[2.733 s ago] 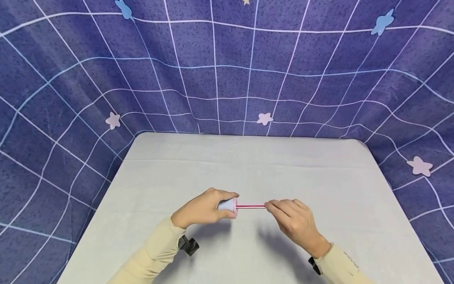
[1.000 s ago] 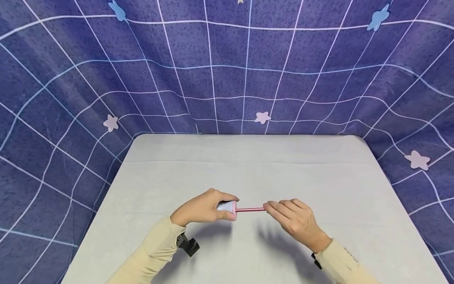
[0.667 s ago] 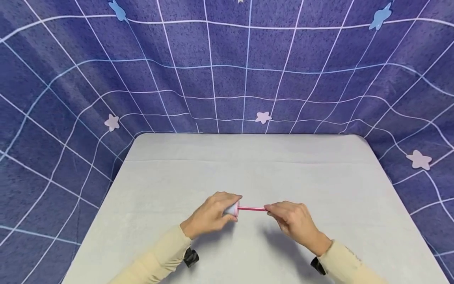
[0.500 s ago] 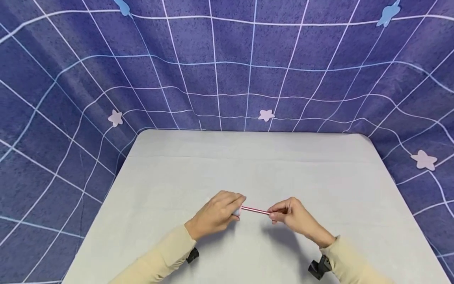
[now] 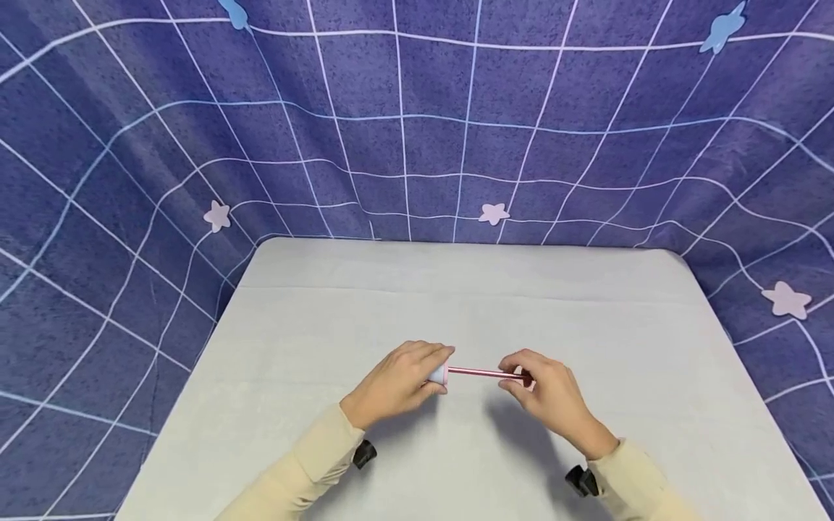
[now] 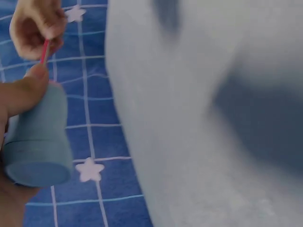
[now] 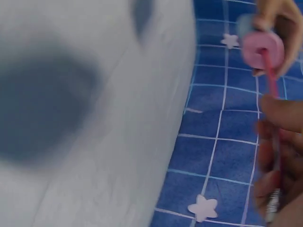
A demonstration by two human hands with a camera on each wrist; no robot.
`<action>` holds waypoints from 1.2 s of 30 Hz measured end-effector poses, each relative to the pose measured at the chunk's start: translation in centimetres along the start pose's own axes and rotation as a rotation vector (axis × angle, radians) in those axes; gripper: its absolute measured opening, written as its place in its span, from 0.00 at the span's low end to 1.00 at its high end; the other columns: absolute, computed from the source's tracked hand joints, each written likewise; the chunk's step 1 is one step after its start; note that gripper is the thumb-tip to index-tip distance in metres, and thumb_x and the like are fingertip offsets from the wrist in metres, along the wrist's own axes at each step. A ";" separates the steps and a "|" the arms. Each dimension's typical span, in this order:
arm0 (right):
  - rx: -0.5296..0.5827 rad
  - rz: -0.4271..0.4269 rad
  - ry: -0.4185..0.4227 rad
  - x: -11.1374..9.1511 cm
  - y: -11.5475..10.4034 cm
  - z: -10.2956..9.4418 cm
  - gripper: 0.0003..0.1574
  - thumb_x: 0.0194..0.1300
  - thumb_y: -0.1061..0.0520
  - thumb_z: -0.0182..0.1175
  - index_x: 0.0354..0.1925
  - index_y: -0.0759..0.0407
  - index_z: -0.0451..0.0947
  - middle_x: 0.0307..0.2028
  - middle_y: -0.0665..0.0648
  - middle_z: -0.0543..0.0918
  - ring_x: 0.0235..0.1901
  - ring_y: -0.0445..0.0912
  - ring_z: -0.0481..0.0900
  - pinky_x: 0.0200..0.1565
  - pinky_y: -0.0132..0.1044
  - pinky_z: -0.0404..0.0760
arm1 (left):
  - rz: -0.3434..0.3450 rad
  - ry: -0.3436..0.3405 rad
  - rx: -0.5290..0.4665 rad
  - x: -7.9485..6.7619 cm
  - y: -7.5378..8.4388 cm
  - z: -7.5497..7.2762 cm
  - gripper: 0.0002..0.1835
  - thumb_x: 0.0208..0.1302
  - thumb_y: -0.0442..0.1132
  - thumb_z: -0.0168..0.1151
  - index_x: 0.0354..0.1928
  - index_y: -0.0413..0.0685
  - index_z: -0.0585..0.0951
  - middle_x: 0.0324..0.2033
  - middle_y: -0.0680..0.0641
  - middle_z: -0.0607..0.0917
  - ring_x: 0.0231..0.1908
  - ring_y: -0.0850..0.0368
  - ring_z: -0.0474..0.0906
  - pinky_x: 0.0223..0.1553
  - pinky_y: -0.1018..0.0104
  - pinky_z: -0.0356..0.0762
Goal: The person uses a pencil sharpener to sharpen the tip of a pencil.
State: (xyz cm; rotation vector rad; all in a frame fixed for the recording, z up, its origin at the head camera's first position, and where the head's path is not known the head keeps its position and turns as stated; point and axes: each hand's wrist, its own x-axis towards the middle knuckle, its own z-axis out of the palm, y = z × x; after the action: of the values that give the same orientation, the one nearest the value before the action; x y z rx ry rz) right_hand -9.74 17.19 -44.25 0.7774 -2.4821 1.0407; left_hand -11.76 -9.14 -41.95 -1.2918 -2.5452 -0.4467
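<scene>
Above the table, my left hand [image 5: 399, 383] grips a small blue pencil sharpener [image 6: 40, 123] with a pink end. A slim red pencil [image 5: 478, 373] sticks into the hole in that pink end, which the right wrist view shows face on. My right hand [image 5: 552, 396] holds the pencil's rear part, thumb and fingers curled about it. Close to the palm, the pencil's silvery metal ferrule [image 7: 273, 203] shows. The pencil lies nearly level between the two hands, and its tip is hidden inside the sharpener.
A white-covered table [image 5: 469, 289] lies beneath both hands, with their shadows on it. Behind and at the sides hangs a blue-purple curtain [image 5: 365, 145] with grid lines and stars. A black strap-on camera sits at each wrist.
Both hands have shifted slightly right. The right hand has turned so its thumb shows and moved back from the sharpener, so a longer stretch of pencil is visible. The left hand has rolled over the sharpener.
</scene>
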 end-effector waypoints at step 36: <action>0.194 0.087 -0.099 -1.2 -0.3 -0.2 0.11 0.49 0.69 0.69 0.31 0.56 0.85 0.25 0.49 0.85 0.18 0.28 0.64 0.17 0.22 0.65 | -0.153 -0.193 -0.215 0.1 1.3 -0.2 0.27 0.54 0.45 0.70 0.54 0.38 0.79 0.47 0.46 0.85 0.49 0.55 0.81 0.53 0.63 0.77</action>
State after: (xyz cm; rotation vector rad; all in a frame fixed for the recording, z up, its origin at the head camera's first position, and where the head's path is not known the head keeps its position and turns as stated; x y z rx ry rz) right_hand -8.55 17.57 -44.52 0.8016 -2.5446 1.3200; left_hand -10.74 -8.40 -41.51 -1.2698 -2.8353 -0.6745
